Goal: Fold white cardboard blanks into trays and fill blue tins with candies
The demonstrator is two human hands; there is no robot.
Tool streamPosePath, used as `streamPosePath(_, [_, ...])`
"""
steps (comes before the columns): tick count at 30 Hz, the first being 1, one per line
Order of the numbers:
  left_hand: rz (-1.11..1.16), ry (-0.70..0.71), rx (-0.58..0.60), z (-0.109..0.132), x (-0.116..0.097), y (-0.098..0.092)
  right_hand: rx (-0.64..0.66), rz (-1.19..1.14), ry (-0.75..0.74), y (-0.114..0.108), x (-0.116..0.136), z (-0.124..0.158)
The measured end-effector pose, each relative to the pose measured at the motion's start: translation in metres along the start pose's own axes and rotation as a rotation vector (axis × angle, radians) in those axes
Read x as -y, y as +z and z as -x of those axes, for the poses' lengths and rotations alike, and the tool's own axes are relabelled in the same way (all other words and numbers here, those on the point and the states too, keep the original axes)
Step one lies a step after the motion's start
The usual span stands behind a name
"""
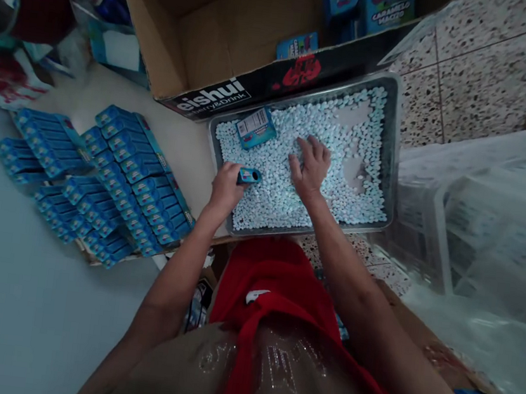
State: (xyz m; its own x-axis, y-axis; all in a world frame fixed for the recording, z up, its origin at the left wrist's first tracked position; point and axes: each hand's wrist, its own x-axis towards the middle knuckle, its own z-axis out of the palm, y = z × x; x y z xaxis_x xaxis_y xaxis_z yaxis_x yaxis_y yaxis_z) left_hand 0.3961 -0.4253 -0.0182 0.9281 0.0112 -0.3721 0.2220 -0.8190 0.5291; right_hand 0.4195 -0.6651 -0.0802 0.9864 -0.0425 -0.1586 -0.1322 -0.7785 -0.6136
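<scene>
My left hand [224,187] is closed round a small blue candy box [245,175], whose dark open end points right over the tray. White and pale blue candies [281,205] cover most of the metal tray [395,143]. On top of them, with the fingers apart and bent down onto the candies, rests my right hand [312,168]. I cannot make out any candy between those fingers. Another blue box [256,128], larger and printed, lies tilted on the candies near the tray's back left.
Stacked rows of small blue boxes [136,175] stand on the table to the left. Behind the tray is an open cardboard carton [214,44] with several blue packs [386,9] inside. A translucent plastic crate [451,226] is at the right, on a speckled floor [480,64].
</scene>
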Motion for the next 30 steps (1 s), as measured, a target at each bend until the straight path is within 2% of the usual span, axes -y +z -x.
streamPosePath(2, [-0.052,0.033,0.024,-0.005,-0.011,0.006,0.02,-0.044,-0.002,0.011,0.01,-0.002])
streamPosePath(4, [-0.094,0.088,0.051,-0.01,-0.025,0.009,0.03,-0.184,0.016,0.017,0.019,-0.004])
streamPosePath(9, [-0.085,0.203,0.102,-0.016,-0.05,0.001,-0.102,-0.911,0.221,0.023,0.035,-0.009])
streamPosePath(11, [-0.035,0.255,0.07,-0.011,-0.051,-0.004,-0.11,-1.192,0.269,0.017,0.041,-0.008])
streamPosePath(13, [0.016,0.29,-0.016,-0.003,-0.051,-0.008,-0.08,-1.371,0.275,0.005,0.048,-0.004])
streamPosePath(15, [0.056,0.301,-0.087,0.005,-0.05,-0.008,-0.055,-1.452,0.261,-0.011,0.054,0.0])
streamPosePath(20, [0.144,0.264,-0.158,0.015,-0.052,0.001,-0.081,-1.493,0.175,-0.041,0.071,0.007])
streamPosePath(24, [0.184,0.251,-0.177,0.011,-0.053,0.004,-0.118,-1.516,0.147,-0.049,0.079,0.007])
streamPosePath(30, [0.199,0.258,-0.207,0.007,-0.058,0.004,-0.15,-1.498,0.01,-0.053,0.087,0.009])
